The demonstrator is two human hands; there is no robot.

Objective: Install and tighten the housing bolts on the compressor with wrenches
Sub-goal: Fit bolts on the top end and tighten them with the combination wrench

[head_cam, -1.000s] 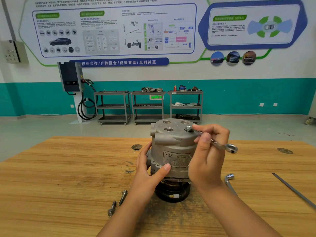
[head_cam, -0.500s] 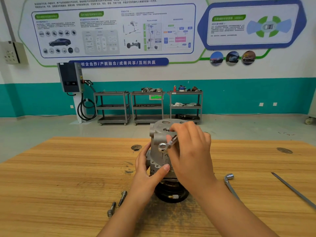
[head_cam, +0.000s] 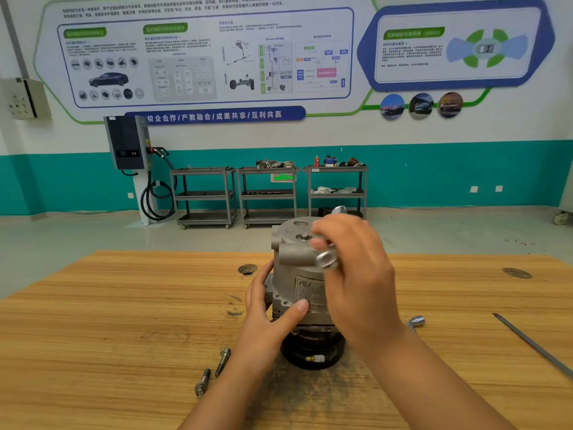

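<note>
Head view showed the right hand (head_cam: 356, 274) with its grip closed round a small silver ring wrench (head_cam: 327, 259), blurred, over the top of the grey cast-metal compressor (head_cam: 294, 254); which bolt it engaged was hidden. The left hand (head_cam: 266, 315) gripped the housing's side, thumb across the front, steadying it upright on its black pulley (head_cam: 294, 352) on the wooden bench (head_cam: 124, 321). The body looked heavy, rigid and smooth, best braced low on its flank. Beside the left forearm lay two loose steel bolts (head_cam: 222, 361); an L-shaped socket wrench (head_cam: 415, 322) lay to the right.
</note>
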